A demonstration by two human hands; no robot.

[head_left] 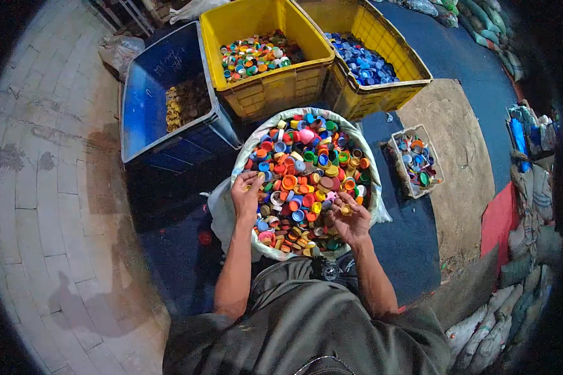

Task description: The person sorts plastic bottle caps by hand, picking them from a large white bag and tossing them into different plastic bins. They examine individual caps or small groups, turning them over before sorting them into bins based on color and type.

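Note:
In front of me stands a round sack [376, 181] with a rolled pale rim, heaped with plastic bottle caps [289, 182] of many colours. Over its left side, my left hand [245, 195] has its fingers closed on a small yellowish bottle cap [261, 177], partly covered by the fingertips. My right hand [353, 220] is above the right side of the heap, palm turned up and fingers curled around a yellow bottle cap [345, 210]. Both hands are just above the loose caps.
Beyond the sack stand a blue bin [159, 147] with yellow and dark caps, a yellow bin [275, 78] with mixed caps, and another yellow bin [401, 55] with blue caps. A small white crate [436, 159] of caps sits right. Stacked sacks [524, 240] line the far right.

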